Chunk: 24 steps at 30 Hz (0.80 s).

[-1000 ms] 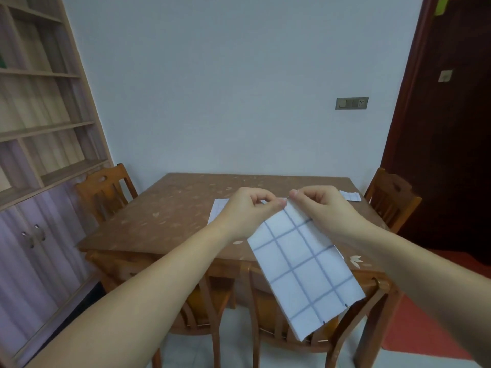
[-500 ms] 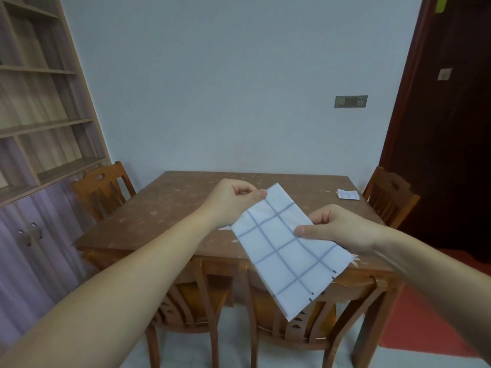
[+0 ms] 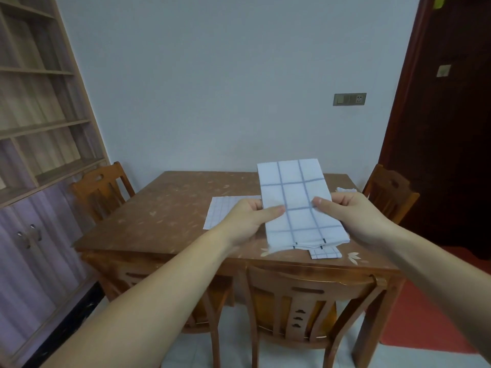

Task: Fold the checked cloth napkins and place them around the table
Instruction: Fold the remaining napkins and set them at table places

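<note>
A white napkin with blue checks (image 3: 295,197), folded into a long strip, is held above the brown table (image 3: 164,216). My left hand (image 3: 249,221) grips its left edge and my right hand (image 3: 345,213) grips its right edge, thumbs on top. Its far end stands up towards the wall. Another checked napkin (image 3: 225,208) lies flat on the table behind my left hand. A small folded napkin (image 3: 325,253) lies near the front edge under the held one. A further folded napkin (image 3: 345,189) peeks out at the far right of the table.
Wooden chairs stand at the front (image 3: 305,301), at the left (image 3: 101,189) and at the right (image 3: 390,192) of the table. A shelf unit (image 3: 39,123) lines the left wall. A dark door (image 3: 451,128) and a red floor (image 3: 435,314) lie to the right.
The napkin hung down from both hands pinching its top edge. It has swung up to lie lengthwise, and both hands now grip its sides at the middle.
</note>
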Motion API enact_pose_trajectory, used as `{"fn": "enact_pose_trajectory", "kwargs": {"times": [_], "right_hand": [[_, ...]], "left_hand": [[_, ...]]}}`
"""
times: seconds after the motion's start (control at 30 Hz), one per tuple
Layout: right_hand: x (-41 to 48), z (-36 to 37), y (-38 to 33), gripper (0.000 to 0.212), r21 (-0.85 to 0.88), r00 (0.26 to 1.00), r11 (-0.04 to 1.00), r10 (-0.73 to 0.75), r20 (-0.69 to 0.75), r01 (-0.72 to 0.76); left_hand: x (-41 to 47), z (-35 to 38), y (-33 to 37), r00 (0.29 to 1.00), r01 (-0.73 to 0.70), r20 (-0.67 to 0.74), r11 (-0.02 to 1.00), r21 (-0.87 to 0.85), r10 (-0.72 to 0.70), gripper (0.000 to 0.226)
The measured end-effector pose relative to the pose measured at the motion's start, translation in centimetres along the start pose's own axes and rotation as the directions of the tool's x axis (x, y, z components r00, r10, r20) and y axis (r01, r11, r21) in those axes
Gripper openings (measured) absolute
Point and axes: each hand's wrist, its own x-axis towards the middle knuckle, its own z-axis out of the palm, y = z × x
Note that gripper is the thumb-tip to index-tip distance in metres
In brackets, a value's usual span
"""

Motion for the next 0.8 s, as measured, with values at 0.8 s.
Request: {"fn": "enact_pose_trajectory", "kwargs": {"times": [0.8], "right_hand": [[0.0, -1.2, 0.1, 0.04, 0.102, 0.993, 0.994, 0.038, 0.107, -0.049]], "left_hand": [[0.7, -0.7, -0.2, 0.986, 0.156, -0.045, 0.978, -0.139, -0.163, 0.046]]}}
